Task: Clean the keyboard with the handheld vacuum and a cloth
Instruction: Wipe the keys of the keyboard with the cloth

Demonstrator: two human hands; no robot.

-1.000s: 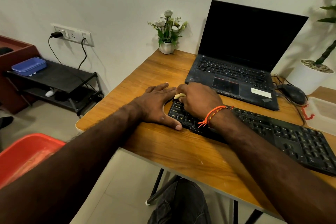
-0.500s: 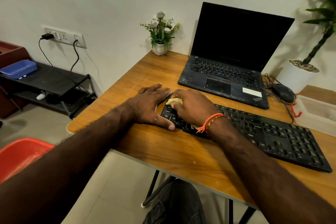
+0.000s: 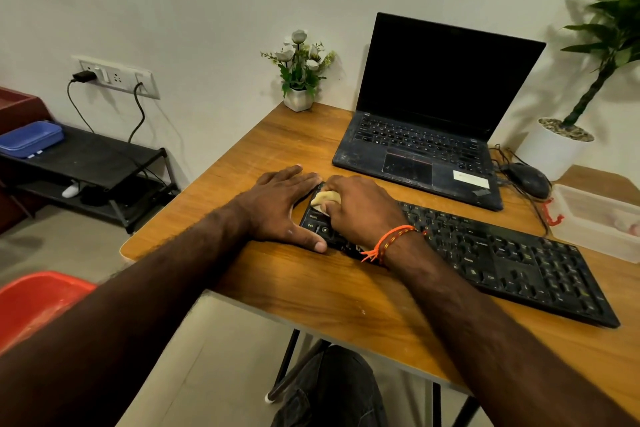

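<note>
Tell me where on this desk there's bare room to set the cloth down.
Bare wood runs between the flower pot and the left hand, left of the laptop. Another open strip lies along the desk's near edge, in front of the keyboard. It is crowded on the right: mouse, cables and plastic tub sit close together.

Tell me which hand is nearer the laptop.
Right. The right hand presses a cloth on the keyboard just before the laptop; the left hand lies flat farther left.

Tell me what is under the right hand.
The right hand presses a yellowish cloth onto the black keyboard; most of the cloth and the keys beneath are covered.
</note>
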